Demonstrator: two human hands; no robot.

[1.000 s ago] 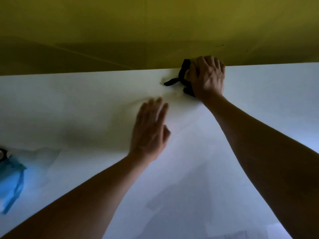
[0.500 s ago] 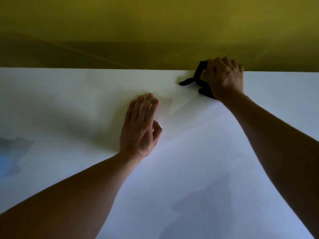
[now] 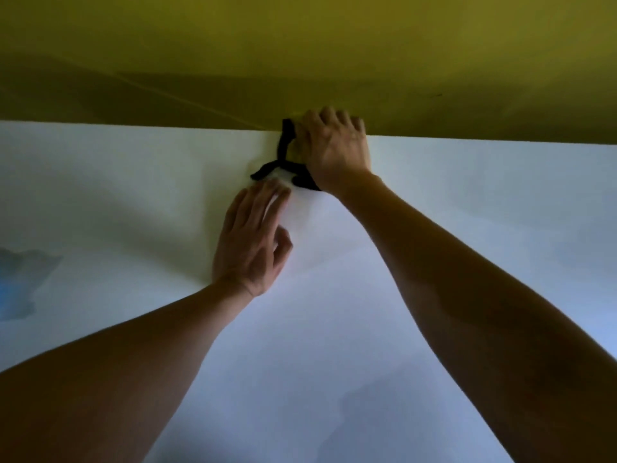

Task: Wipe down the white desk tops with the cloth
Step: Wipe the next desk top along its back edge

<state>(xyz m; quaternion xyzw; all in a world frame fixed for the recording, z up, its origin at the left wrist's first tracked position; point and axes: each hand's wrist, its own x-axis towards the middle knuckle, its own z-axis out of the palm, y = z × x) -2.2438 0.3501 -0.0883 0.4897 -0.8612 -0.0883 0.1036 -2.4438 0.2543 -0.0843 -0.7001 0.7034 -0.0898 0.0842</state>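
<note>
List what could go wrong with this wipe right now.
The right hand holds the dark cloth bunched at the desk's far edge, against the yellow wall, so it may smear the wall or miss the edge strip. Loose cloth tails stick out of the grip and may drag. The left hand lies flat on the desk and may leave prints.

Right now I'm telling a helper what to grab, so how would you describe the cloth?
Find the far edge of the white desk top, where it meets the yellow wall. There the right hand grips a crumpled black cloth. It is the only dark thing on the pale surface, its strands poking out left of the hand.
</note>
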